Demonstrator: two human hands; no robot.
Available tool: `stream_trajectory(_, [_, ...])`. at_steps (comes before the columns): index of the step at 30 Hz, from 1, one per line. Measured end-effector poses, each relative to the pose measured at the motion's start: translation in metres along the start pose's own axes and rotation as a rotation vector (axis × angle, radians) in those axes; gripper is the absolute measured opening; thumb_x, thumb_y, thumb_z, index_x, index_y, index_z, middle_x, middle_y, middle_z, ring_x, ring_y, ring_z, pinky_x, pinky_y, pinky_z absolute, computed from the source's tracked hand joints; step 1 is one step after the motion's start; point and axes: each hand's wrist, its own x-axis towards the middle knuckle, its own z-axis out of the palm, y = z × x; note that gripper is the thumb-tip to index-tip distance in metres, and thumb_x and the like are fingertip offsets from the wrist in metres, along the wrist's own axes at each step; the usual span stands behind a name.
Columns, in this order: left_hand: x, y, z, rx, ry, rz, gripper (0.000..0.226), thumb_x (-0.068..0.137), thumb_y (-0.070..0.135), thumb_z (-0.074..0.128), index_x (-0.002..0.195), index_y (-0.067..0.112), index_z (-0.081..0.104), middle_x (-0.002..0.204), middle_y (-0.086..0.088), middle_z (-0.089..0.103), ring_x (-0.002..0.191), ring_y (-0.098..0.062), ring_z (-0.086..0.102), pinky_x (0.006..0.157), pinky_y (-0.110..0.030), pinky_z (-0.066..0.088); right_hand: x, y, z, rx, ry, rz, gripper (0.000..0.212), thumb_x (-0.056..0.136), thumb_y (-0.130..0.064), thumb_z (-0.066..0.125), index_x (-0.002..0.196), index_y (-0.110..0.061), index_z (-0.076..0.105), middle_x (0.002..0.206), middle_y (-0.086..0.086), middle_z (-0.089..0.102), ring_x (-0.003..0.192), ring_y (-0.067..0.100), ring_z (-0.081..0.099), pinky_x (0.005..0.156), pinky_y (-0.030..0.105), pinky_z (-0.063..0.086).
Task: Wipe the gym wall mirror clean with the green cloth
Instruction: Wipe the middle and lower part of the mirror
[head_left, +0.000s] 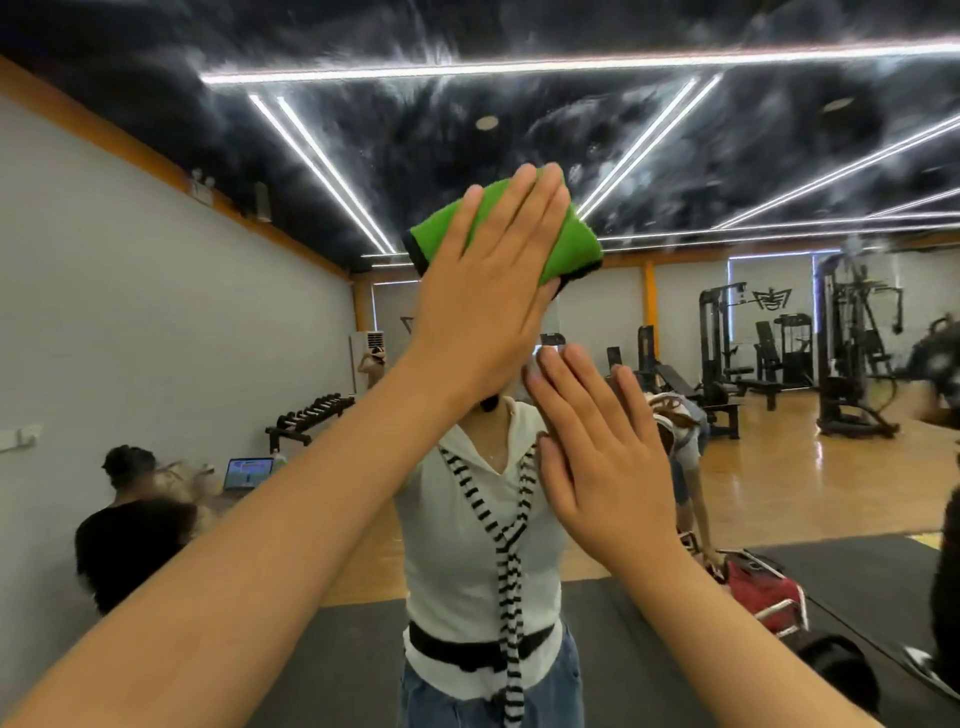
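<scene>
My left hand (483, 301) lies flat over the green cloth (571, 244), fingers (524, 208) straight and close together, pressing it against the mirror (727, 156) high up, above my reflected head; the thumb seems tucked under the cloth's lower edge, though I cannot see it clearly; my right hand (597, 457) is spread flat on the glass lower down and to the right, holding nothing, bracing me; the cloth is folded into a thick pad with a dark trim, and I judge it soft, light and limp, so it will only work where my palm backs it; best to keep the palm on its middle and let the fingers cover the upper half, so no corner flops loose or drags; the glass is stiff, smooth and slippery, and breakable, so I'd use firm, even pressure rather than a hard shove; whether the pale swirls above are smears or the printed ceiling reflected, I cannot tell
</scene>
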Motion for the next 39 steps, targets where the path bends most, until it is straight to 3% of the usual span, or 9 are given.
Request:
stream_trajectory(4, [-0.038, -0.015, 0.002, -0.018, 0.022, 0.051, 0.062, 0.101, 0.033, 0.024, 0.158, 0.009, 0.020, 0.166, -0.007, 0.017, 0.154, -0.022, 0.013, 0.125, -0.043, 0.009, 0.000, 0.001, -0.001, 0.003, 0.000, 0.000, 0.051, 0.099, -0.021, 0.045, 0.149, -0.013, 0.044, 0.159, 0.002, 0.035, 0.149, 0.020, 0.029, 0.123, 0.048, 0.019])
stream_trajectory(9, [-0.051, -0.033, -0.007, -0.125, -0.001, -0.192, 0.065, 0.099, 0.034, 0.023, 0.160, 0.013, 0.010, 0.168, -0.002, 0.006, 0.154, -0.016, -0.001, 0.124, -0.035, -0.007, 0.001, 0.001, -0.001, 0.009, -0.008, -0.009, 0.050, 0.100, -0.022, 0.045, 0.149, -0.013, 0.044, 0.159, 0.002, 0.035, 0.149, 0.019, 0.029, 0.123, 0.049, 0.020])
stream_trajectory(16, [-0.119, 0.011, 0.019, -0.012, -0.027, 0.043, 0.064, 0.100, 0.033, 0.030, 0.157, 0.010, 0.014, 0.165, -0.007, 0.012, 0.153, -0.019, 0.011, 0.123, -0.044, 0.010, 0.006, 0.003, -0.022, 0.232, -0.067, 0.044, 0.043, 0.096, -0.013, 0.044, 0.136, -0.008, 0.058, 0.153, 0.005, 0.045, 0.147, 0.019, 0.033, 0.122, 0.046, 0.022])
stream_trajectory(18, [-0.118, 0.003, 0.016, -0.025, -0.016, -0.041, 0.065, 0.100, 0.033, 0.030, 0.158, 0.010, 0.013, 0.166, -0.006, 0.013, 0.153, -0.021, 0.012, 0.123, -0.044, 0.010, 0.012, 0.013, -0.036, 0.244, -0.060, 0.076, 0.039, 0.093, -0.011, 0.047, 0.130, -0.009, 0.060, 0.149, 0.005, 0.049, 0.145, 0.020, 0.036, 0.120, 0.040, 0.024])
stream_trajectory(22, [-0.104, 0.030, 0.013, -0.088, 0.027, -0.266, 0.064, 0.102, 0.036, 0.022, 0.159, 0.009, 0.007, 0.167, -0.008, 0.004, 0.154, -0.022, 0.003, 0.124, -0.045, 0.002, 0.009, 0.029, -0.037, 0.089, -0.039, 0.155, 0.049, 0.096, -0.014, 0.046, 0.145, -0.011, 0.046, 0.157, 0.005, 0.039, 0.150, 0.015, 0.022, 0.124, 0.032, 0.009])
stream_trajectory(25, [-0.136, 0.073, 0.029, -0.053, -0.023, -0.133, 0.073, 0.096, 0.036, 0.028, 0.158, 0.006, 0.003, 0.167, -0.011, -0.006, 0.154, -0.023, -0.001, 0.124, -0.045, -0.005, -0.006, 0.028, -0.020, -0.014, -0.029, 0.135, 0.054, 0.100, -0.020, 0.035, 0.153, -0.013, 0.034, 0.161, 0.007, 0.030, 0.152, 0.020, 0.020, 0.125, 0.042, 0.010])
stream_trajectory(29, [-0.165, 0.089, 0.037, -0.031, -0.071, 0.039, 0.077, 0.092, 0.032, 0.033, 0.158, 0.006, 0.004, 0.167, -0.008, -0.007, 0.153, -0.022, 0.005, 0.125, -0.044, -0.002, -0.011, 0.031, -0.015, -0.057, 0.000, 0.112, 0.054, 0.101, -0.020, 0.033, 0.154, -0.012, 0.033, 0.162, 0.008, 0.028, 0.152, 0.023, 0.021, 0.125, 0.043, 0.010])
stream_trajectory(34, [-0.126, 0.083, 0.025, -0.126, 0.019, -0.257, 0.064, 0.102, 0.034, 0.027, 0.157, 0.005, 0.015, 0.166, -0.009, 0.008, 0.153, -0.023, 0.009, 0.124, -0.045, 0.004, -0.010, 0.030, -0.014, -0.066, 0.007, 0.118, 0.053, 0.101, -0.021, 0.033, 0.152, -0.009, 0.037, 0.161, 0.009, 0.031, 0.151, 0.024, 0.024, 0.125, 0.041, 0.010])
stream_trajectory(39, [-0.198, 0.113, 0.046, -0.069, -0.085, 0.141, 0.075, 0.087, 0.028, 0.037, 0.157, 0.008, 0.017, 0.167, -0.006, -0.008, 0.154, -0.021, 0.000, 0.125, -0.043, -0.002, -0.012, 0.031, -0.017, -0.063, -0.011, 0.101, 0.053, 0.101, -0.021, 0.033, 0.153, -0.010, 0.036, 0.161, 0.008, 0.029, 0.152, 0.023, 0.022, 0.125, 0.043, 0.012])
